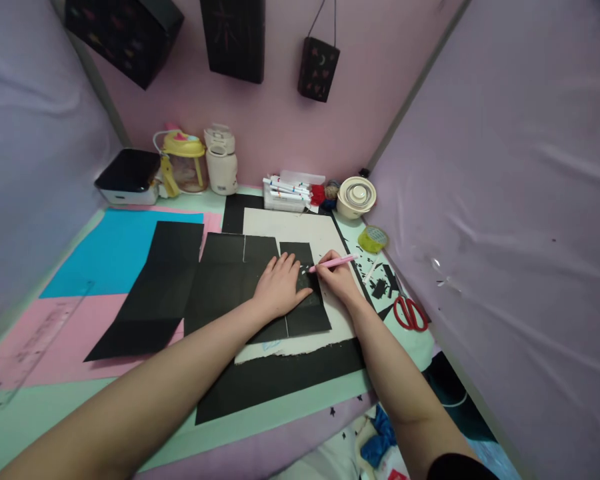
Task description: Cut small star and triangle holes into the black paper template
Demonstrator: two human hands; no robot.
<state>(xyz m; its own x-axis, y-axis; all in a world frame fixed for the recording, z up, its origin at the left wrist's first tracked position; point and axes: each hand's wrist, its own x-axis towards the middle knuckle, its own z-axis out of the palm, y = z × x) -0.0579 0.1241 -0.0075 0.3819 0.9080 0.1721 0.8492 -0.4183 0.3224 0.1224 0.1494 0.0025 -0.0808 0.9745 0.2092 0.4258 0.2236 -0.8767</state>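
My left hand [281, 287] lies flat on a folded sheet of black paper [220, 287], fingers spread, pressing it down. In my right hand [337, 275] is a slim pink pen-style craft knife [341, 261], pinched between thumb and fingers. Its tip meets the right-hand panel of the black paper, beside small pale cut-outs [304, 270]. Beneath the sheet lies a piece of pale cardboard [300, 223] with a torn front edge, resting on a larger black sheet [290, 383]. The black paper's left part [153, 287] rises in a fold.
Red-handled scissors [411, 313], black scraps [380, 287] and yellow-green tape [373, 239] lie at right. Blue paper [100, 253], pink paper [95, 333] and a clear ruler [43, 340] are at left. Bottles [222, 163], a box of pens [287, 193] and a lidded bowl [357, 197] stand behind.
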